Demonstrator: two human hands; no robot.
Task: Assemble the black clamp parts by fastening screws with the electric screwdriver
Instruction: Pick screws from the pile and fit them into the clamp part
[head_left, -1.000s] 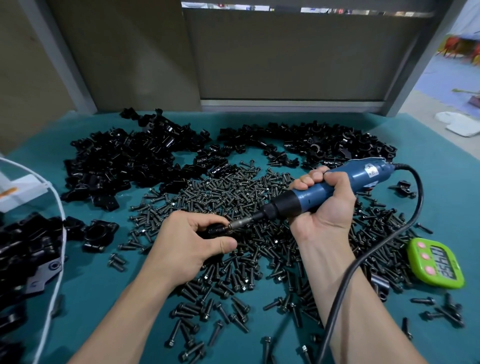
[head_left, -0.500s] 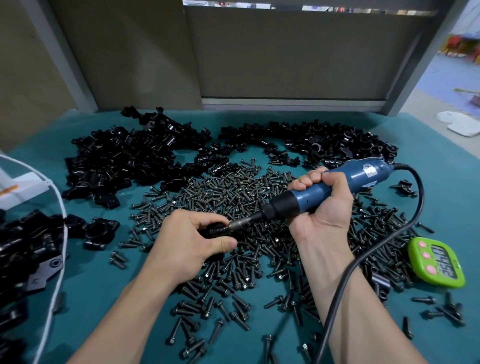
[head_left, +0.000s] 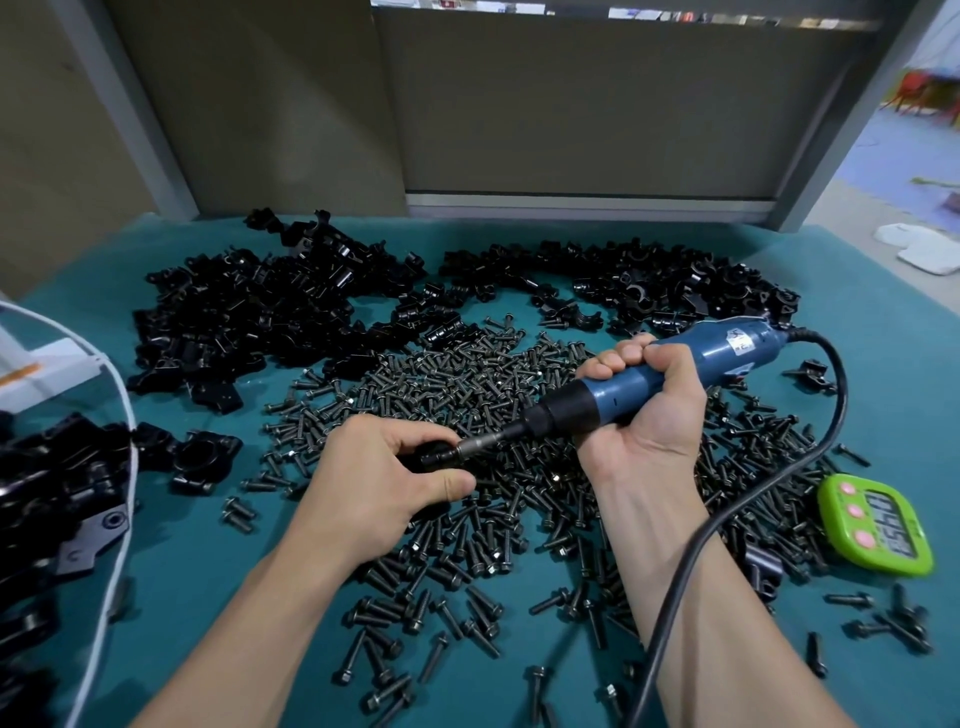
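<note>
My left hand grips a black clamp part just above the screw pile, mostly hidden by my fingers and thumb. My right hand is wrapped round the blue electric screwdriver, which slants down to the left. Its metal bit is pressed into the clamp part in my left hand. A wide spread of dark screws covers the green mat under both hands. Heaps of loose black clamp parts lie along the back of the mat.
The screwdriver's black cable loops right and runs down over my right forearm. A green timer lies at the right. A clear bag of black assembled clamps sits at the left edge, with two clamps beside it. A grey partition stands behind the mat.
Both hands keep their grip and stay in nearly the same spot, with the bit held in the clamp part throughout. The view shifts only slightly.
</note>
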